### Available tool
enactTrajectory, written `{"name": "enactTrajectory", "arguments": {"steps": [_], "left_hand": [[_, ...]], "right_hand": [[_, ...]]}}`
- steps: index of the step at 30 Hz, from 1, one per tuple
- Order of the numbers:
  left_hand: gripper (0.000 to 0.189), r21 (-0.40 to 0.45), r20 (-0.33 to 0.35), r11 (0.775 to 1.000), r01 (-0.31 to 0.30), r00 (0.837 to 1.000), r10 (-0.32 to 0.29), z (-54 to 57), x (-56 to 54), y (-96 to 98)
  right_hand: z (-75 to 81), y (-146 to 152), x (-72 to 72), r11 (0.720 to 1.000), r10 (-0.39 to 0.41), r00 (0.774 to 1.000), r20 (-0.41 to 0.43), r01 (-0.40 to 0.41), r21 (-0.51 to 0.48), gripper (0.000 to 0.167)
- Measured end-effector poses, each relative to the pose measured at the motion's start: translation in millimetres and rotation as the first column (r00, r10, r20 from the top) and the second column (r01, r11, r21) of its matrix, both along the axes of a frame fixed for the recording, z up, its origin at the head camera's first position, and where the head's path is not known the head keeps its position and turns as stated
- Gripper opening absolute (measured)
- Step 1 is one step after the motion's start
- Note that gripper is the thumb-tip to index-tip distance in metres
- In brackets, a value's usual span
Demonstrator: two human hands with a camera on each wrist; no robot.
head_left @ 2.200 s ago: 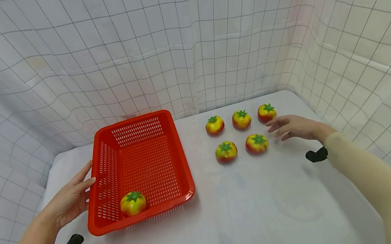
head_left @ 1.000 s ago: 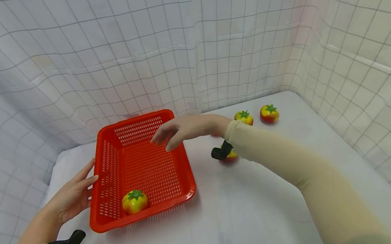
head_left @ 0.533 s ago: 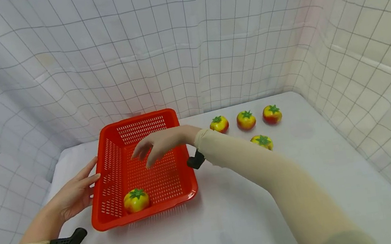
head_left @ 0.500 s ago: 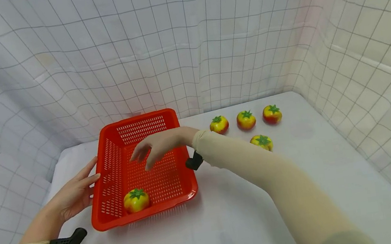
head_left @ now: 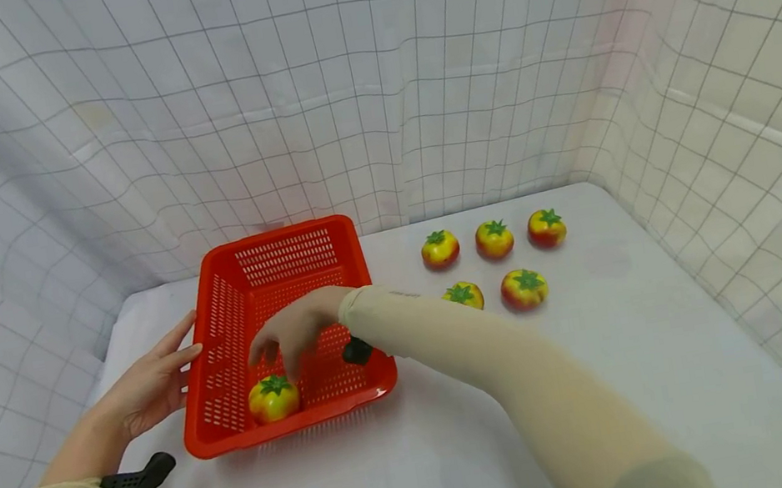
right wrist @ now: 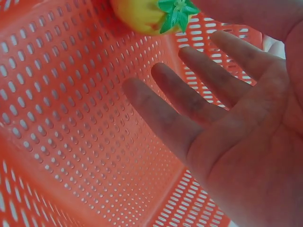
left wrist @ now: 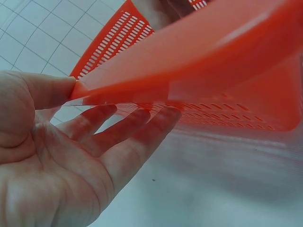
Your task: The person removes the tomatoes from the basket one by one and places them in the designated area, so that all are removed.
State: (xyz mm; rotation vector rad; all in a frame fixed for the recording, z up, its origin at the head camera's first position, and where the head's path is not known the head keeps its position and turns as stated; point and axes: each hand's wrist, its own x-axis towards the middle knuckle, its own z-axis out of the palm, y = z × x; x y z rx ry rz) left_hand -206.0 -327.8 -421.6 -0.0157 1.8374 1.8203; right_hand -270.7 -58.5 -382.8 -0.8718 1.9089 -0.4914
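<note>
A red plastic basket [head_left: 368,281] with slotted walls stands on the left of the table. My left hand [head_left: 151,389] holds its left rim, thumb on the rim and fingers against the outer wall in the left wrist view. Inside, by the near left corner, sits a yellow and red toy tomato [head_left: 273,399] with a green leafy top. My right hand [head_left: 298,331] is inside the basket just above this tomato, its fingers spread and slightly bent, nothing in its grasp. In the right wrist view the tomato [right wrist: 142,14] shows beyond the thumb.
On the table [head_left: 648,340], right of the basket, several more toy tomatoes stand in two rows, among them a back-row tomato [head_left: 546,229] and a front-row tomato [head_left: 523,289]. My right sleeve partly covers another tomato [head_left: 464,294]. Grid-patterned white curtains [head_left: 369,95] surround the table.
My right hand has swung left, empty, from beside the table tomatoes to over the basket, then lowered toward the tomato inside. The left hand has stayed on the rim.
</note>
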Motion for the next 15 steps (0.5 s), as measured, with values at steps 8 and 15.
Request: {"name": "enactTrajectory", "arguments": {"steps": [8, 15], "left_hand": [[0.074, 0.020, -0.002, 1.000, -0.002, 1.000, 0.002, 0.9, 0.9, 0.6], [0.073, 0.008, -0.005, 1.000, -0.004, 1.000, 0.004, -0.7, 0.9, 0.3]], "right_hand": [[-13.4, -8.8, 0.6, 0.998, -0.019, 0.999, 0.034, 0.016, 0.060, 0.072], [-19.4, -13.4, 5.5, 0.996, 0.012, 1.000, -0.013, -0.011, 0.093, 0.068]]}}
